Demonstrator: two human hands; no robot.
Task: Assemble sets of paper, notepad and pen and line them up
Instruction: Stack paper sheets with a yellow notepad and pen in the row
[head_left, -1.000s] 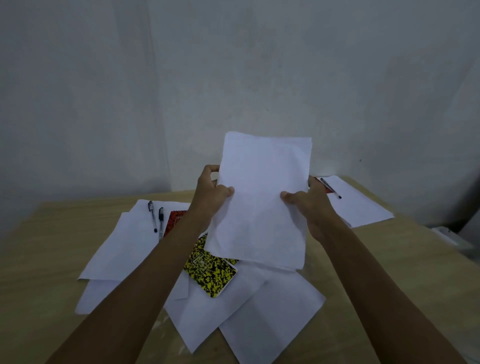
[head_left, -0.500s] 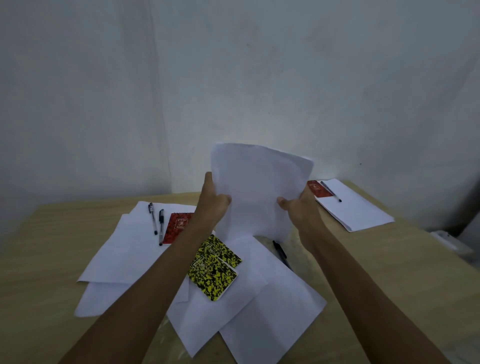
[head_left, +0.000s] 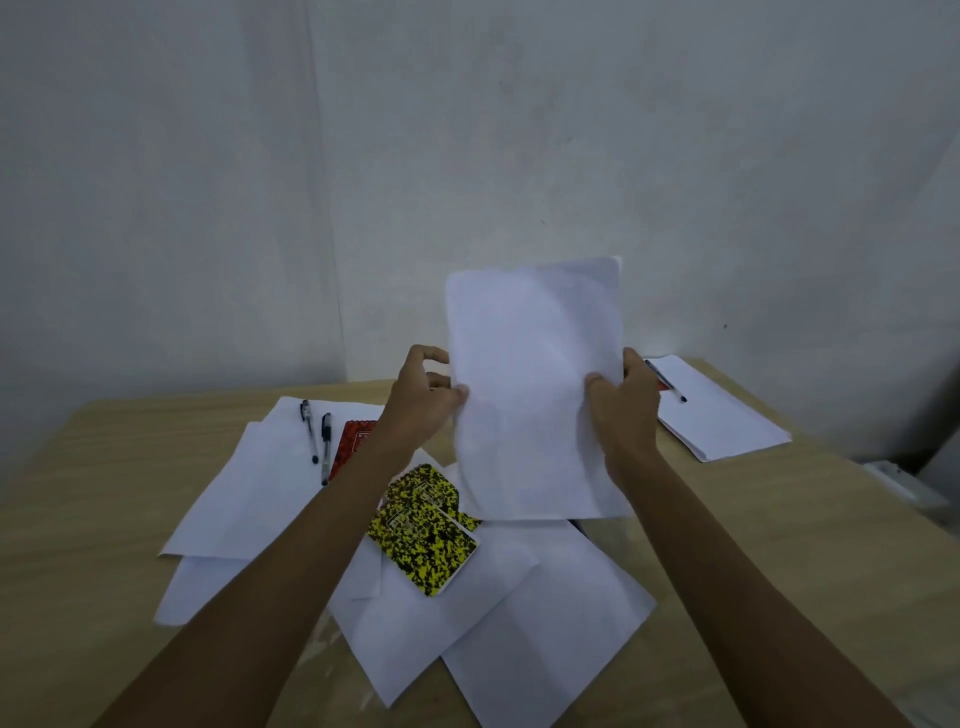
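I hold a stack of white paper (head_left: 535, 384) upright above the table, its lower edge near the loose sheets. My left hand (head_left: 423, 402) grips its left edge and my right hand (head_left: 626, 402) its right edge. Below lie loose white sheets (head_left: 498, 613) in a messy pile. Two yellow-and-black speckled notepads (head_left: 423, 530) rest on them. A red notepad (head_left: 353, 441) and two pens (head_left: 317, 436) lie on sheets at the left. At the far right sits a finished set: a paper stack (head_left: 722, 421) with a pen (head_left: 667, 382) on it.
The wooden table (head_left: 83, 519) stands against a pale wall corner. A white object (head_left: 898, 478) sits beyond the table's right edge. A dark pen tip (head_left: 576, 525) peeks out just under the held paper.
The held paper was lowered and tapped toward the table, then raised upright again. A black pen seen below it half a second ago is now mostly covered.
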